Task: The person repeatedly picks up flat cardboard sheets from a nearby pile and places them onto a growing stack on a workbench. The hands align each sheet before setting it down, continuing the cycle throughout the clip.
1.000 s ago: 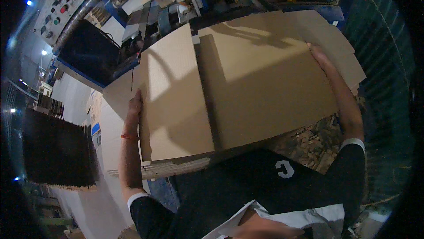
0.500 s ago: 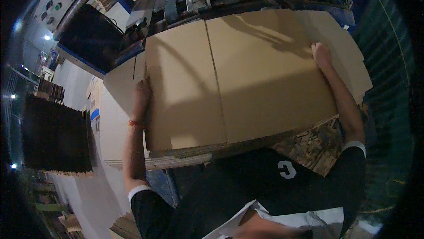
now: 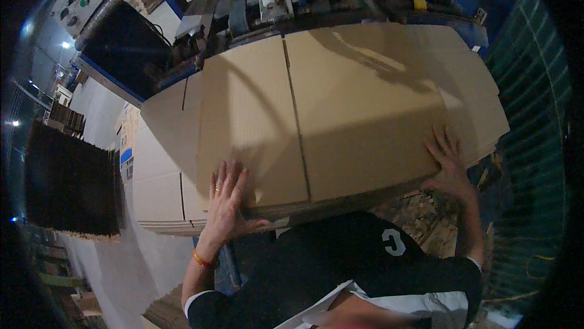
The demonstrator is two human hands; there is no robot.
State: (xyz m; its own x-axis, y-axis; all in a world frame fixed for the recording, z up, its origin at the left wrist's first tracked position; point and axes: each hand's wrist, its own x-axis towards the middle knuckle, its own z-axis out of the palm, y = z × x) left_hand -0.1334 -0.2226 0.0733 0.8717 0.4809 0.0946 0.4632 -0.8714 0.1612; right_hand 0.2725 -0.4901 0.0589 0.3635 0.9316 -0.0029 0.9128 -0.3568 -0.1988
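Cardboard box blank [image 3: 365,104] lay folded flat, its two panels [image 3: 249,110] nearly meeting, on the stack [image 3: 159,177] just beyond the left hand [image 3: 228,202] and right hand [image 3: 449,164], both spread, gripping nothing, at its near corners; folding looked done, what remained unclear.

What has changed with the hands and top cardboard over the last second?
The left hand and right hand have left the side edges of the top cardboard and moved toward the person, now spread at its near corners. The wide gap between its two panels has narrowed to a slit. The blue machine stayed put.
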